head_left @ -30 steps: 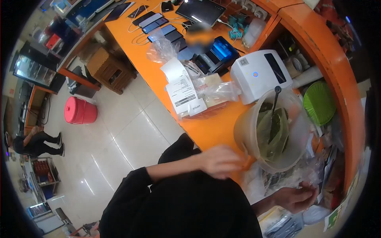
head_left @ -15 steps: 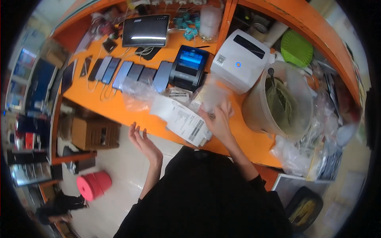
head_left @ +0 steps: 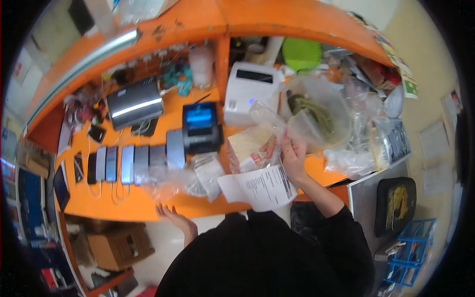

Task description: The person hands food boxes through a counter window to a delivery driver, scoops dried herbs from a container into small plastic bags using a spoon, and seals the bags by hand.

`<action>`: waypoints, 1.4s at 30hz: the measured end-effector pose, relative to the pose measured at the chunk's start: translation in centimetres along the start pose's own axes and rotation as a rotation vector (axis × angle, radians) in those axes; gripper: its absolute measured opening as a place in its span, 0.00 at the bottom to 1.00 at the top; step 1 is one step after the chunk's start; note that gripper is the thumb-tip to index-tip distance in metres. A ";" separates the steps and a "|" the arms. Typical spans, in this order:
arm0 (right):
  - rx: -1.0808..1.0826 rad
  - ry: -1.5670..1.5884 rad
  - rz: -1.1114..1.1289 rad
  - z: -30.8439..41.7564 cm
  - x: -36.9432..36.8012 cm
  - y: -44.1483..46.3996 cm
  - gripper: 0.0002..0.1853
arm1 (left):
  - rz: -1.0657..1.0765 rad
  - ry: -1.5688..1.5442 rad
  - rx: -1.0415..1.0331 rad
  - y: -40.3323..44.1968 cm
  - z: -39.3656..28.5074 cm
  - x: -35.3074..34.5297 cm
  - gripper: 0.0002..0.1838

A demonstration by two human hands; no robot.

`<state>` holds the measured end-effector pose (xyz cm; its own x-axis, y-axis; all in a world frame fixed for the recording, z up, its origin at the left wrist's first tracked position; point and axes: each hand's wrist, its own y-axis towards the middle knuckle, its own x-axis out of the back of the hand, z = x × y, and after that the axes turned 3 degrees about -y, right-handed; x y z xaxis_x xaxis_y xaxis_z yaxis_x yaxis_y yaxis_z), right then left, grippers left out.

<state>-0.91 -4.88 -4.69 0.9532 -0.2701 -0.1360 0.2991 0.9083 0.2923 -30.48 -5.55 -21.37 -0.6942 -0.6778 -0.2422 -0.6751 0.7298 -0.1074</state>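
My right hand point(head_left: 293, 157) is closed on a clear plastic bag point(head_left: 267, 116), which rises above the fingers. A beige package point(head_left: 250, 143) with a small red mark shows through the plastic, left of that hand. Just below lies a printed white paper point(head_left: 262, 188) with a barcode, its left end curled. At the desk's front edge my left hand point(head_left: 178, 220) is open, fingers spread, holding nothing. Between the hands lie a crumpled clear bag point(head_left: 166, 183) and a white wrapped bundle point(head_left: 208, 175).
Several phones point(head_left: 127, 163) stand in a row on the orange desk point(head_left: 99, 204). Behind are a black device with a blue screen point(head_left: 200, 119), a white printer point(head_left: 250, 94) and a tablet point(head_left: 134, 104). A translucent bucket point(head_left: 341, 111) and plastic bags point(head_left: 363, 128) are at right.
The view has swung round toward the desk. My right hand, earlier near the bucket, has come to the package and lifted the bag's plastic. My left hand is lower, at the desk edge.
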 end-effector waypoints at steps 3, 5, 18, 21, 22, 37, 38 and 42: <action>0.075 0.033 -0.059 7.4 1.0 3.1 0.19 | 0.035 0.112 0.006 2.5 6.6 2.6 0.25; 0.163 -0.034 -0.137 12.9 2.3 5.7 0.18 | 0.069 0.284 -0.128 2.6 6.9 1.5 0.25; 0.697 -0.278 -0.687 32.9 18.1 34.7 0.16 | -0.036 0.747 -0.632 1.7 5.8 -2.5 0.25; 0.701 -0.537 -0.859 29.9 20.3 40.8 0.16 | -0.099 0.783 -0.648 0.6 5.8 -2.6 0.24; 0.669 -0.652 -0.922 28.4 21.0 42.1 0.17 | -0.119 0.796 -0.651 0.2 5.9 -2.7 0.24; 0.451 -0.710 -0.908 14.1 23.4 57.7 0.18 | -0.284 0.881 -0.657 -2.7 5.8 -4.8 0.24; 0.551 -0.709 -0.906 13.7 24.2 58.2 0.23 | -0.286 0.885 -0.656 -2.6 5.8 -4.8 0.24; 0.749 -0.953 -0.893 14.0 25.6 53.5 0.45 | -0.275 0.885 -0.650 -2.0 6.0 -4.4 0.23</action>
<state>40.06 32.34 20.72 0.0331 -0.9987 0.0376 0.4531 0.0485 0.8901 -24.52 -3.48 -25.88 -0.2604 -0.8215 0.5072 -0.6549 0.5363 0.5324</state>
